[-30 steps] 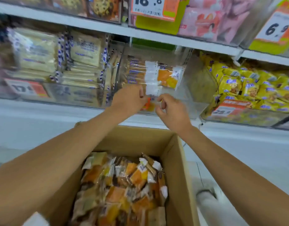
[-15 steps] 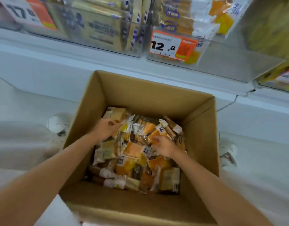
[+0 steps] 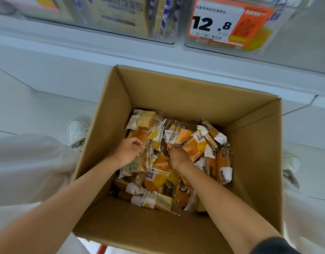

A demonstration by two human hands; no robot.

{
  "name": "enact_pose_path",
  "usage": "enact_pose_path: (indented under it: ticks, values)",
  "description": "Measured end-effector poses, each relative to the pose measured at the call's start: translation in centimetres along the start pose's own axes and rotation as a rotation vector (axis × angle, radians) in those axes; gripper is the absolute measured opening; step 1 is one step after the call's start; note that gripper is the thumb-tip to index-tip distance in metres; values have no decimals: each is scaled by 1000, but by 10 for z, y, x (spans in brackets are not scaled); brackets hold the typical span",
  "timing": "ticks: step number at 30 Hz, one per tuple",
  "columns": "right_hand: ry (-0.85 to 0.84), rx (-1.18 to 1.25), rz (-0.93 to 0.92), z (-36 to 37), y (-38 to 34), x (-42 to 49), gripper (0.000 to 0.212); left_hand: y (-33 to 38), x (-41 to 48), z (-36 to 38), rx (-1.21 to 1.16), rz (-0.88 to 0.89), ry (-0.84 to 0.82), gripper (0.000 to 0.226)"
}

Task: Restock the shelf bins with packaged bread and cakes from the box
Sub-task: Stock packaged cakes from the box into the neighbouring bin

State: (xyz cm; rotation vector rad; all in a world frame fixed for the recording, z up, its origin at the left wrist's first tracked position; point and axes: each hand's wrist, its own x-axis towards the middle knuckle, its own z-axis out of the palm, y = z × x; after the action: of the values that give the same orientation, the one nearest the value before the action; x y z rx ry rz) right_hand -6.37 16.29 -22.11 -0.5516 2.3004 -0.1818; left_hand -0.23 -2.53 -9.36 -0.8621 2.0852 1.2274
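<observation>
Down from the shelf bin at upper right into the cardboard box at centre within one second, left hand now pinching a wrapped cake, right hand curled among the packets, grasp not clear, meaning another load probably begins.

Both hands down in open cardboard box: left hand and right hand curled among orange wrapped cakes. Price tag on shelf bin above.
</observation>
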Motion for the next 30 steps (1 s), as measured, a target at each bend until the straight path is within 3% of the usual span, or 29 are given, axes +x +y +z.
enact_pose_path:
  ticks: [5,9,10,11,13,14,16,19,22,25,27,30]
  values:
    - [122,149,-121,-28,9,-39,11,7,1,6,-41,76,13,11]
    - [235,308,-262,-80,12,-80,15,31,-3,14,-65,188,-100,79]
    - [245,362,-282,-93,8,-87,14,37,-6,16,-52,210,-150,86]
    - [246,434,-300,-105,1,-93,13,41,-8,17,-41,223,-188,78]
    - [216,587,-304,-120,-11,-100,16,42,-8,16,-22,231,-176,31]
    - [214,614,-278,-123,-11,-101,19,41,-8,12,-13,249,-137,29]
    - [233,606,-167,-114,-1,-94,34,32,-8,-1,17,243,27,47]
    - [85,693,-38,-80,14,-82,40,16,-4,-20,-91,201,218,25]
    - [-198,645,-16,-30,4,-70,46,10,-7,-21,-213,157,207,15]
    - [-317,494,-10,7,-14,-60,67,4,-9,-12,-284,129,188,20]
    - [-303,355,3,24,-17,-55,60,0,-7,-8,-293,110,177,27]
    - [-236,247,-12,40,-12,-56,28,-2,-6,-2,-328,73,171,26]
